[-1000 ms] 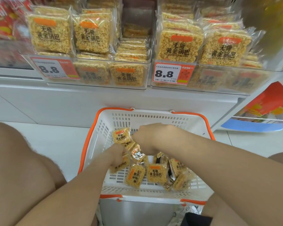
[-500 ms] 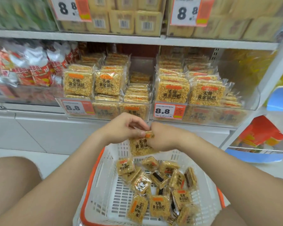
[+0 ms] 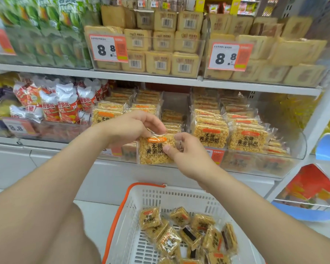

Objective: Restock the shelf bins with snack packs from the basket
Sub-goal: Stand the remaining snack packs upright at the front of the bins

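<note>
Head view: both hands pinch snack pack edges.

Snack pack: golden-yellow granular surface, orange label band, black characters; basket: white slotted walls, orange rim; price tags: white, orange side panel, black digits.

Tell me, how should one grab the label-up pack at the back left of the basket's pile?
Pinch the pack across its left and right edges, coming down from above. It lies nearly flat on top of the pile, so those thin edges look free, while the basket wall beside it would probably block a sideways reach.
</note>
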